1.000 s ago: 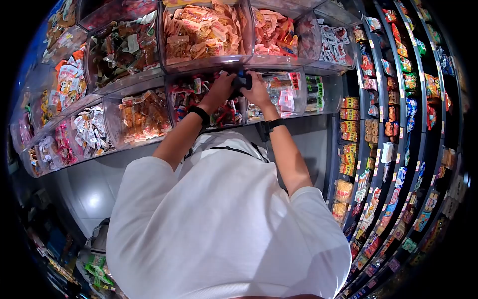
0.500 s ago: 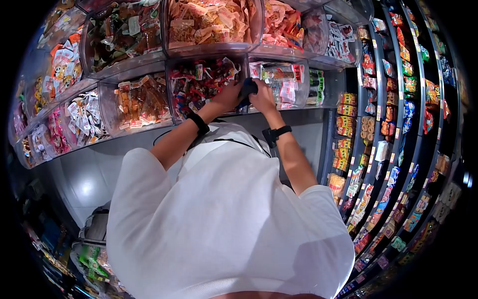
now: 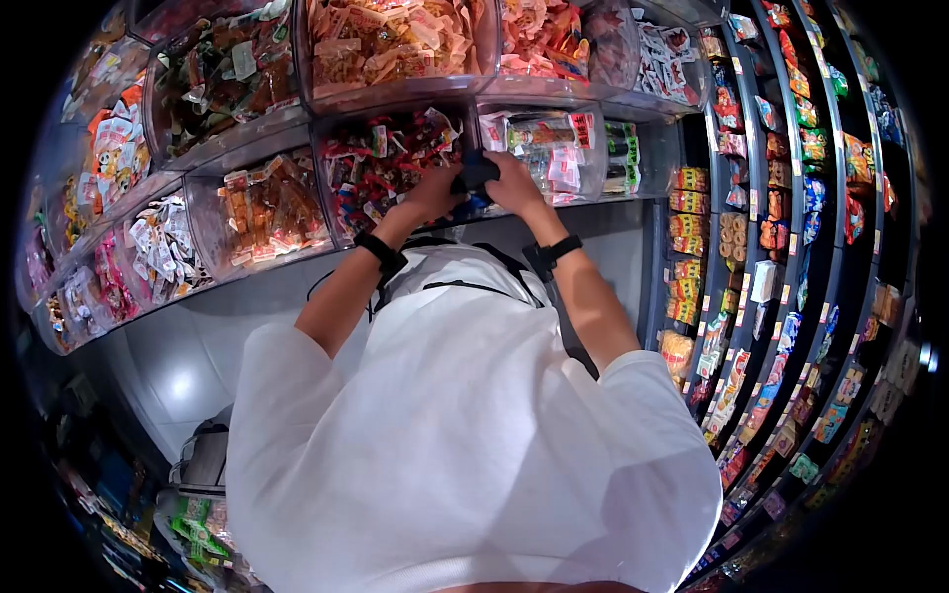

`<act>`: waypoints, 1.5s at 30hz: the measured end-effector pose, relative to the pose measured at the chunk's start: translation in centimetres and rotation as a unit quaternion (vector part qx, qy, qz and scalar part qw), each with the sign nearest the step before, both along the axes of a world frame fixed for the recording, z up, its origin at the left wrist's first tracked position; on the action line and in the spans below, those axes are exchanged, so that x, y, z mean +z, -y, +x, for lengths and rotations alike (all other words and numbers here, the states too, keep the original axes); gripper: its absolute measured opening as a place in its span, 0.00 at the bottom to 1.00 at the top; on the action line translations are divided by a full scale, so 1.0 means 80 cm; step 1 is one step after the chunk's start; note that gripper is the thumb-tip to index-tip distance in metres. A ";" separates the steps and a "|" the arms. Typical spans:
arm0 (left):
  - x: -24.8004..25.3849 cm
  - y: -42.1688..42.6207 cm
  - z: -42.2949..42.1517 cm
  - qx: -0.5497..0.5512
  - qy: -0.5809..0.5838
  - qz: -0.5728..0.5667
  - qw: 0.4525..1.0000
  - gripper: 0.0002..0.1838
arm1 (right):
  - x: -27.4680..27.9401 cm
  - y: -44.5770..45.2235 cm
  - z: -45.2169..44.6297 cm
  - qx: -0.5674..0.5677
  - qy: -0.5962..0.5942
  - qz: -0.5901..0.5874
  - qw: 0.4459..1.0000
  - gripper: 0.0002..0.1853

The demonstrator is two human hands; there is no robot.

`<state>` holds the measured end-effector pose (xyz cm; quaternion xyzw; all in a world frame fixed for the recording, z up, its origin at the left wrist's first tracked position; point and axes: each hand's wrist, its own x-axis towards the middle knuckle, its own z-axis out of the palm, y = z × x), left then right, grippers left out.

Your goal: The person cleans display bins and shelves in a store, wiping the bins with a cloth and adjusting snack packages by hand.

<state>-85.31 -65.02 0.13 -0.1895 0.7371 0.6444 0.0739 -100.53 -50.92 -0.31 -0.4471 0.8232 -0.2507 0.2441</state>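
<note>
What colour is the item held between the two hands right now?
The held item looks very dark, navy blue to black; the head view shows it.

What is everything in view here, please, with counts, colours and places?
dark item: 1, dark blue to black, between both hands
clear bins: several, transparent, rows ahead
wrapped snacks: too many to count, mixed colours, in the bins
shelves: several, dark, right side
packets: many, mixed colours, on the shelves
green packet: at least 1, lower left
wristbands: 2, black, one per wrist
shirt: 1, white, centre
left hand: 1, bare, holding the dark item
right hand: 1, bare, holding the dark item
</note>
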 end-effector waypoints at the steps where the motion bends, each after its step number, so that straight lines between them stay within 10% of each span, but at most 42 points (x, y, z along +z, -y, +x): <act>1: -0.003 -0.008 0.010 -0.024 0.029 0.008 0.999 0.20 | -0.012 -0.015 0.005 0.005 0.017 -0.011 1.000 0.29; 5: 0.048 -0.033 0.035 -0.116 0.066 0.002 0.991 0.25 | -0.001 -0.062 0.025 0.120 0.066 0.089 0.987 0.26; 13: 0.076 -0.090 -0.035 0.076 -0.038 0.040 0.996 0.22 | 0.049 -0.081 -0.080 0.171 0.101 -0.011 0.980 0.32; 19: 0.133 -0.162 -0.184 0.038 -0.124 0.008 0.992 0.28 | 0.072 -0.184 -0.201 -0.080 0.485 -0.107 0.864 0.32; 23: 0.063 -0.231 -0.265 0.043 -0.226 -0.217 0.949 0.38 | 0.118 -0.219 -0.217 -0.225 0.614 -0.165 0.739 0.33; 27: -0.008 -0.283 -0.303 -0.083 -0.086 -0.279 0.953 0.46 | 0.043 -0.233 -0.250 -0.263 0.257 -0.123 0.922 0.31; 31: -0.026 -0.256 -0.326 -0.070 -0.063 -0.255 0.962 0.40 | -0.062 -0.199 -0.297 -0.196 0.000 -0.103 0.975 0.29; 39: -0.051 -0.233 -0.370 0.009 0.086 -0.224 0.971 0.36 | -0.037 -0.138 -0.315 -0.183 -0.082 -0.054 0.978 0.21; 45: -0.128 -0.253 -0.346 -0.087 -0.014 -0.444 0.892 0.35 | -0.026 -0.186 -0.307 -0.095 -0.060 -0.076 0.991 0.21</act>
